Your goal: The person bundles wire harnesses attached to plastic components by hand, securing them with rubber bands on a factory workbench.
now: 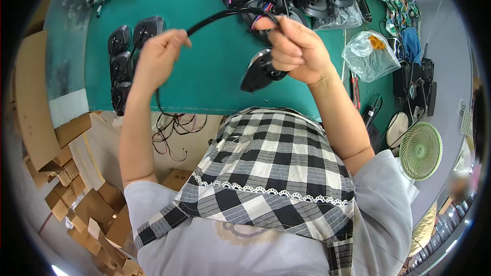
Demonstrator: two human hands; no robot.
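I stood near the green table (204, 79), where a person in a checked apron (271, 145) held a black cable (220, 15) in an arch above the surface. The left hand (159, 60) was clamped on one side of the arch, and the right hand (302, 51) pinched the other side between thumb and forefinger, with its other fingers curled in. A black housing (255, 75) was just beneath the right hand; I could not tell whether these curled fingers supported it or the table did.

Below the left hand, thin wires (178, 122) hung in loops past the table's edge. To my judgement, they could catch on this edge or on the apron if the cable was drawn quickly. A hard pull between the hands could also strain the place where the cable enters the housing, and a slack pinch could let the housing drop and be scratched. Black units (120, 64) lay close to the left forearm, so a wide swing of that arm could knock them.
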